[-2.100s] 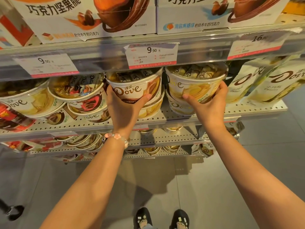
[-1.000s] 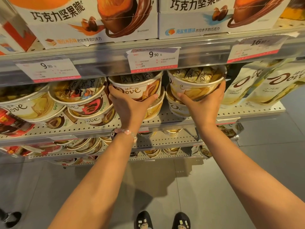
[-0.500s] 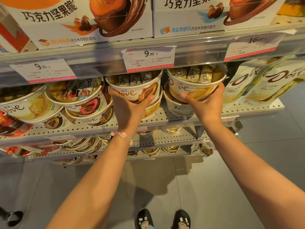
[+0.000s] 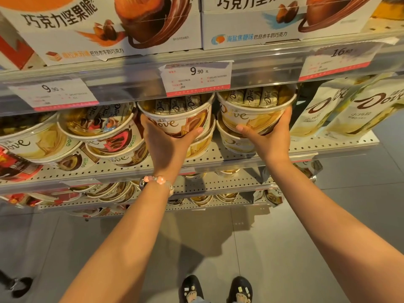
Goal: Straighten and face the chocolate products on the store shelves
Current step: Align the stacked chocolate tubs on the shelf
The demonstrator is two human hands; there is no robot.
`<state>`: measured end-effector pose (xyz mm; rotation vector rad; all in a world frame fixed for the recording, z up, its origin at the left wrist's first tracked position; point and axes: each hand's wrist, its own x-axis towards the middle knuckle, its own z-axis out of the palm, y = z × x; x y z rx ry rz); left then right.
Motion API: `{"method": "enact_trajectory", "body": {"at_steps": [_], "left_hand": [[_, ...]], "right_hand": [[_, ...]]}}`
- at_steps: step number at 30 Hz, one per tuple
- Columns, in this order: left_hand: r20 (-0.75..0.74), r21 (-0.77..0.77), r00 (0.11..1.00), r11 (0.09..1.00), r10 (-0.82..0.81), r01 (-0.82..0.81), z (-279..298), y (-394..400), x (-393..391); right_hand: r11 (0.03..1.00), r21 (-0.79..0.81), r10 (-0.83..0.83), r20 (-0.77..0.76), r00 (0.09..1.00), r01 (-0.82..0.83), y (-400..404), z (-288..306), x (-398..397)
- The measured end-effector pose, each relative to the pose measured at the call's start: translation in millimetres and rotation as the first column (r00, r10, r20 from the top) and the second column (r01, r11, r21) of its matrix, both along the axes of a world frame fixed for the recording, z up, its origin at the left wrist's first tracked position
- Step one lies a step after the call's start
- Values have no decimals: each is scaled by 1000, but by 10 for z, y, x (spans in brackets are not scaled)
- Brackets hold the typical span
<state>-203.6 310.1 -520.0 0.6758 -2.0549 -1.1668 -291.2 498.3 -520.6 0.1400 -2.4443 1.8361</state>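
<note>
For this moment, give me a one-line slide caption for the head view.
Left hand and right hand each grip a top-stacked Dove chocolate tub on the perforated shelf.

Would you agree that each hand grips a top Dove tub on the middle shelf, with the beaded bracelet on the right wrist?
Not quite: the head view shows the beaded bracelet on the left wrist. The rest stands: the left hand and the right hand each grip a top Dove tub on the middle shelf.
</note>
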Motion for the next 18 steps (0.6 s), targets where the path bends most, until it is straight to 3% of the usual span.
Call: {"method": "enact_trajectory", "body": {"at_steps": [18], "left_hand": [[23,-34,991,991,-132,133,47,-139,-6]], "right_hand": [[982,-37,186,47,982,-184,127,-13,-177]]}}
